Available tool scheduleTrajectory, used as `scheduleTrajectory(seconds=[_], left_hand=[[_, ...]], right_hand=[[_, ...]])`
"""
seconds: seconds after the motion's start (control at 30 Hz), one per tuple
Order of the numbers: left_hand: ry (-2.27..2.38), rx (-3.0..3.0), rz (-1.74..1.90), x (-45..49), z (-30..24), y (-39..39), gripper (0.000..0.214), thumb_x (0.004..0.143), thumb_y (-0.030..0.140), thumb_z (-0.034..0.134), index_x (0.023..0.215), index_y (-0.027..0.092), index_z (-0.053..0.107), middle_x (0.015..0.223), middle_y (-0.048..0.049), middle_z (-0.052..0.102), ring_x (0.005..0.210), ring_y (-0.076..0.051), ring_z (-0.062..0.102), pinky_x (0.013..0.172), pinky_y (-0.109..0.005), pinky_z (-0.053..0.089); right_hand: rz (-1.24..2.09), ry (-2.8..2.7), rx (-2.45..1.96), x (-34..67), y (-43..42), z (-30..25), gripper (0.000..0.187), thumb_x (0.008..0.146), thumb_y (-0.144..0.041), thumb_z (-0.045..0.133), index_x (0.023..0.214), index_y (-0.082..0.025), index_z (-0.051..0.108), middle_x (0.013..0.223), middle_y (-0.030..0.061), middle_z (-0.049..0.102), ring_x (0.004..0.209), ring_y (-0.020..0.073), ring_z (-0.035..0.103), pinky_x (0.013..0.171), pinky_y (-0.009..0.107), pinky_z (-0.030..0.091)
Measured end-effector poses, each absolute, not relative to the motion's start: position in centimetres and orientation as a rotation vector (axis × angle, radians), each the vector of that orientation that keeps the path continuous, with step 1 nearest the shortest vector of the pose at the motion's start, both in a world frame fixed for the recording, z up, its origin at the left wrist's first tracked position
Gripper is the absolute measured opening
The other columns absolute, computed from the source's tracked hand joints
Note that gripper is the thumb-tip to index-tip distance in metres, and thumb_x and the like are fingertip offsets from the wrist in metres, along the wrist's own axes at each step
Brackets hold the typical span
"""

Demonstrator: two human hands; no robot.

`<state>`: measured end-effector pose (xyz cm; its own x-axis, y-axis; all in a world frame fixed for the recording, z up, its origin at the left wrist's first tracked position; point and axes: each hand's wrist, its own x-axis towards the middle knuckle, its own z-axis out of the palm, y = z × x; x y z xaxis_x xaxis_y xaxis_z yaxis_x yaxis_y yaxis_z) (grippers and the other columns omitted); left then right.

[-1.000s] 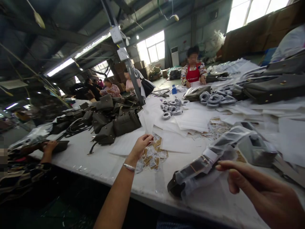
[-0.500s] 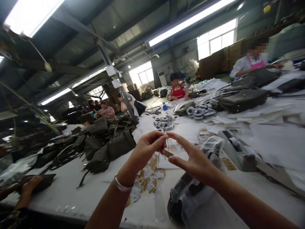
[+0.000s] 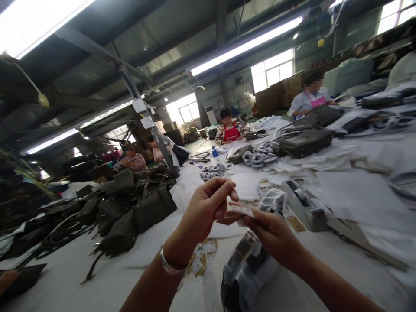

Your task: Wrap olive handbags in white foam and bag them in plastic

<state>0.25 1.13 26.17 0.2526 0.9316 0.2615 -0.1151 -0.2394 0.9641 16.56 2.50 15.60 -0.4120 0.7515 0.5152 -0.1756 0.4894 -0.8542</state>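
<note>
My left hand [image 3: 209,203], with a bracelet [image 3: 171,261] at its wrist, is raised above the table, thumb and fingertips pinched together. The thin string it held half a second earlier barely shows now. Just to the right, my right hand [image 3: 273,232] grips paper hang tags [image 3: 242,209] between thumb and fingers, close under the left fingertips. Below the hands stands a dark bag wrapped in clear plastic [image 3: 242,277], partly covered by my right hand. A heap of tan and white tags [image 3: 201,260] lies left of it, partly behind my left wrist.
Dark handbags [image 3: 120,225] are piled on the left. A tape dispenser [image 3: 303,206] and white sheets [image 3: 351,190] lie on the right. Several wrapped grey rings [image 3: 256,159] sit farther back. Co-workers [image 3: 230,130] are across the table; another person's hand [image 3: 8,279] touches a bag at left.
My right hand has gone from open beside the string to gripping the tags. My left hand stays pinched. The view has turned slightly right, and the neighbour's hand has shifted towards the left edge.
</note>
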Motion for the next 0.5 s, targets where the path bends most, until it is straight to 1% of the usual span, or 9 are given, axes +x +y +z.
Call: scheduleTrajectory(seconds=[0.1,0.17,0.23,0.27,0.3,0.33,0.4,0.47,0.5], left_hand=[[0.758,1.372,1.262,0.8,26.4,1.1,0.017,0.090,0.032,0.068,0.094,0.016,0.065,0.076,0.0032,0.062,0.041,0.004,0.032,0.038,-0.010,0.022],[0.713,1.329,1.273,1.4,26.3,1.1,0.017,0.089,0.031,0.070,0.095,0.017,0.065,0.076,0.0033,0.062,0.043,0.003,0.035,0.040,-0.009,0.026],[0.670,1.307,1.272,2.1,26.0,1.1,0.017,0.089,0.030,0.070,0.098,0.018,0.065,0.078,0.0027,0.063,0.049,0.001,0.043,0.046,-0.008,0.035],[0.653,1.303,1.259,2.4,25.8,1.1,0.016,0.090,0.030,0.069,0.100,0.018,0.066,0.080,0.0022,0.063,0.053,0.000,0.048,0.049,-0.009,0.039],[0.642,1.304,1.233,2.8,25.5,1.2,0.017,0.090,0.030,0.068,0.102,0.018,0.066,0.081,0.0016,0.064,0.056,-0.001,0.052,0.052,-0.010,0.042],[0.632,1.309,1.203,3.1,25.3,1.2,0.017,0.091,0.030,0.067,0.104,0.018,0.066,0.082,0.0010,0.064,0.059,-0.003,0.055,0.053,-0.011,0.044],[0.626,1.328,1.167,3.3,24.8,1.2,0.020,0.092,0.030,0.065,0.109,0.020,0.066,0.084,0.0002,0.066,0.065,-0.006,0.060,0.057,-0.014,0.048],[0.650,1.352,1.158,3.0,24.2,1.2,0.023,0.092,0.030,0.065,0.113,0.021,0.066,0.085,-0.0002,0.067,0.069,-0.008,0.063,0.063,-0.018,0.052],[0.670,1.364,1.146,2.6,23.7,1.1,0.025,0.092,0.030,0.065,0.115,0.021,0.065,0.086,-0.0005,0.068,0.070,-0.008,0.064,0.068,-0.020,0.053]], right_hand=[[1.140,-1.711,-0.504,17.3,2.5,14.6,0.041,0.101,-0.041,0.051,0.138,-0.024,0.059,0.132,0.0081,0.066,0.128,0.0279,0.057,0.113,0.048,0.040],[1.146,-1.700,-0.500,17.7,2.2,14.1,0.044,0.100,-0.042,0.052,0.141,-0.027,0.055,0.136,0.0079,0.062,0.129,0.0280,0.055,0.115,0.050,0.037],[1.089,-1.668,-0.501,17.9,1.8,14.0,0.057,0.092,-0.044,0.066,0.145,-0.031,0.050,0.145,0.0073,0.055,0.136,0.0293,0.048,0.116,0.050,0.034],[1.063,-1.634,-0.502,17.9,1.5,14.1,0.067,0.086,-0.044,0.073,0.147,-0.033,0.047,0.147,0.0072,0.053,0.137,0.0296,0.046,0.116,0.049,0.035],[1.057,-1.580,-0.506,17.8,1.3,14.2,0.074,0.081,-0.044,0.078,0.147,-0.034,0.045,0.144,0.0077,0.056,0.135,0.0294,0.049,0.114,0.047,0.038],[1.080,-1.512,-0.515,17.7,1.1,14.4,0.075,0.079,-0.043,0.080,0.146,-0.033,0.047,0.135,0.0085,0.063,0.127,0.0283,0.056,0.108,0.044,0.046],[1.175,-1.357,-0.544,17.6,0.7,14.7,0.057,0.084,-0.042,0.076,0.135,-0.029,0.058,0.103,0.0071,0.075,0.094,0.0224,0.072,0.082,0.033,0.060],[1.269,-1.237,-0.576,17.9,0.2,14.7,0.036,0.088,-0.045,0.070,0.116,-0.023,0.068,0.078,0.0039,0.074,0.063,0.0153,0.068,0.059,0.025,0.057],[1.307,-1.208,-0.592,18.2,0.0,14.6,0.032,0.088,-0.046,0.069,0.108,-0.021,0.071,0.073,0.0035,0.072,0.056,0.0132,0.064,0.053,0.023,0.054]])
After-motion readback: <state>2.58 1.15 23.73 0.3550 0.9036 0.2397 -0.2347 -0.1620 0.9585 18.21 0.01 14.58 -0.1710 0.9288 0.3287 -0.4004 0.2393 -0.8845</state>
